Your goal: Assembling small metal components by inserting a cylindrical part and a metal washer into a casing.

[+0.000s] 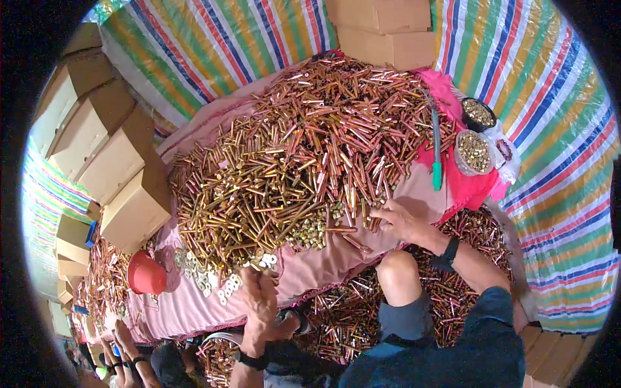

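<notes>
A big heap of copper-coloured long bolts (304, 142) lies on a pink cloth (323, 265). My right hand (398, 220) rests at the heap's near right edge, fingers spread and touching a few bolts, with a black wristband behind it. My left hand (260, 294) is lower, at the cloth's near side, fingers curled around a few silver washers (262, 262) at its tip. More silver washers (207, 278) lie scattered to its left. A small pile of brass nuts (310, 229) sits between my hands.
A red cup (147, 273) stands left of the washers. Two tubs of nuts (475, 152) and a green-handled tool (436, 149) lie at the right. Cardboard boxes (116, 155) line the left and back. More bolts (466, 233) cover the floor; another person's hands (123, 349) show at the lower left.
</notes>
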Demonstrator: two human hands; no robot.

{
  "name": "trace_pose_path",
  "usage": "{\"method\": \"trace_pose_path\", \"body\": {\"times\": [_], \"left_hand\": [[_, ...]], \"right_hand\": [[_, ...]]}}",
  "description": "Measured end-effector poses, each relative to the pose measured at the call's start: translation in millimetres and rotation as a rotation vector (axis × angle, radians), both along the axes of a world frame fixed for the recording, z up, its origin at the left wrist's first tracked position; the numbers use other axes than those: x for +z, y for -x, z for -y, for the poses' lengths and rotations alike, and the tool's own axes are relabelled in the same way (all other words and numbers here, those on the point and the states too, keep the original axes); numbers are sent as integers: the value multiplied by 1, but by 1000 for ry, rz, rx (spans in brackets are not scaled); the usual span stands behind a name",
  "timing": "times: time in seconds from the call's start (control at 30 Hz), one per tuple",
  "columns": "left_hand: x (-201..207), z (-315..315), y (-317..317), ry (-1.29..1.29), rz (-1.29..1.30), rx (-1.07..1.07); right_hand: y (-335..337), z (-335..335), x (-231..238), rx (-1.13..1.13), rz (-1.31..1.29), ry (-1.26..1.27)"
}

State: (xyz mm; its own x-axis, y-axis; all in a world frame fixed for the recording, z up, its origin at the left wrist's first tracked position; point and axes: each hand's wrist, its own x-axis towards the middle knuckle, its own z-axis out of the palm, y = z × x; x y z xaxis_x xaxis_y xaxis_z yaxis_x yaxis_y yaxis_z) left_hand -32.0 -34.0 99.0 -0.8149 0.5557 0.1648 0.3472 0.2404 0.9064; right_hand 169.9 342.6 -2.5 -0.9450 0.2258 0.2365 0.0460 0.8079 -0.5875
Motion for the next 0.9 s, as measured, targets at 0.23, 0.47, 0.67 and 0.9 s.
{"method": "trace_pose_path", "body": {"times": [0.23,0.47,0.67,0.9], "left_hand": [[6,14,-33,27,270,-27],[-15,31,-29,24,492,-72],[-36,29,-21,-95,654,-170],[-63,30,-20,-123,664,-225]], "right_hand": [[10,-9,9,24,82,-84],[28,15,66,91,338,24],[29,81,117,212,524,233],[50,154,112,252,555,325]]}}
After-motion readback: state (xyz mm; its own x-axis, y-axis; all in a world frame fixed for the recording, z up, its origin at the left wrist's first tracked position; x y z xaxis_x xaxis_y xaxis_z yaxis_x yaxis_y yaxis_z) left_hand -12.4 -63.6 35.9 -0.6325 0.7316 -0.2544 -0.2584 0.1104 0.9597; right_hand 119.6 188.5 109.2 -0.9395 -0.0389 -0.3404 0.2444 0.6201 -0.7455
